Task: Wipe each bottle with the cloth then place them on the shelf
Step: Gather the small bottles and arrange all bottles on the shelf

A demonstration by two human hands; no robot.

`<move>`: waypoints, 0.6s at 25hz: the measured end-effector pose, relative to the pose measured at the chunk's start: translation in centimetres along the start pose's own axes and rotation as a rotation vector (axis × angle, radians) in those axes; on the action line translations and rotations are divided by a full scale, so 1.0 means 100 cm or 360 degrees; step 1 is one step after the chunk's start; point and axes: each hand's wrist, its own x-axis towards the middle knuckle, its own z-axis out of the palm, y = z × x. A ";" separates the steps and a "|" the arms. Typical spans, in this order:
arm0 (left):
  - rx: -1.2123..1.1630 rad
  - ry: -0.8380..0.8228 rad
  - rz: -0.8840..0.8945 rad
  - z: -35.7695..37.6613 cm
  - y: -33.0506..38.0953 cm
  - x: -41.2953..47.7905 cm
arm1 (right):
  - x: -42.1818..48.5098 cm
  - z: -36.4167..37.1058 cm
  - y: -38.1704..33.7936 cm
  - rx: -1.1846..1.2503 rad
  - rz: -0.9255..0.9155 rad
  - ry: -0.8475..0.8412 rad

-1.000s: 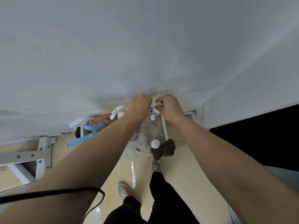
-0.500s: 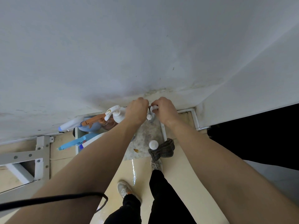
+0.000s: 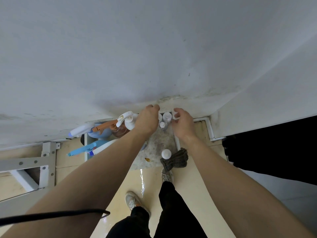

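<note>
At frame centre, small white bottles are grouped at the far end of the speckled shelf, between the two hands. A small white piece is pinched in the right hand's grip. The left hand is curled beside the bottles; what its grip holds cannot be told. A white-capped bottle is stood at the near edge, touching the dark cloth. Left of centre, spray and pump bottles are packed in a crate.
</note>
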 end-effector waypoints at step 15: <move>0.0142 0.0093 0.0056 0.031 0.005 -0.038 | -0.083 0.023 0.033 -0.0557 -0.0173 -0.0570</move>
